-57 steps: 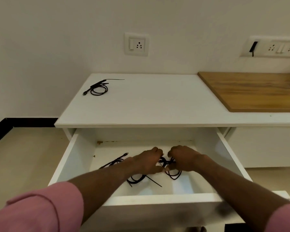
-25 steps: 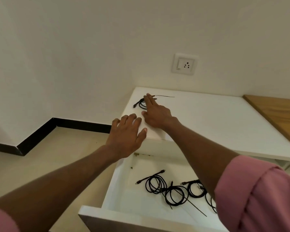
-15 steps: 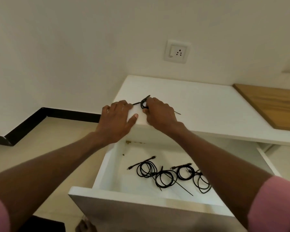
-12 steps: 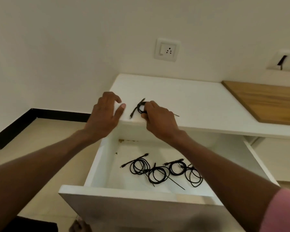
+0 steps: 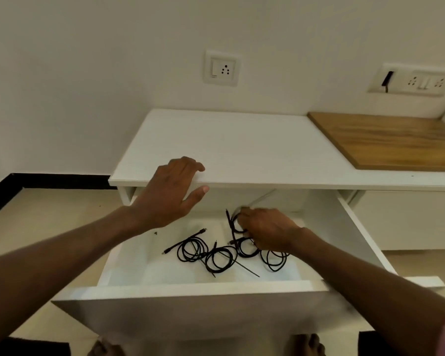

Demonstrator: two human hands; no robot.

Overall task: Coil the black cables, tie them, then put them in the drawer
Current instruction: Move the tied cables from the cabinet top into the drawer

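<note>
Over the open drawer [image 5: 190,291] the right hand [image 5: 266,231] gripped a coiled black cable [image 5: 233,222], lowering it toward the coils [image 5: 206,253] inside (probably to store it), while the left hand [image 5: 170,194] hovered open by the surface [image 5: 242,145] edge

Right hand [image 5: 266,233] holds a coiled cable [image 5: 235,222] over the open drawer [image 5: 203,289] — left hand [image 5: 168,194] hovers.

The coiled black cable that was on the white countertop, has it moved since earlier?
Yes. The coiled black cable has left the white countertop; the right hand grips it down inside the open white drawer.
</note>
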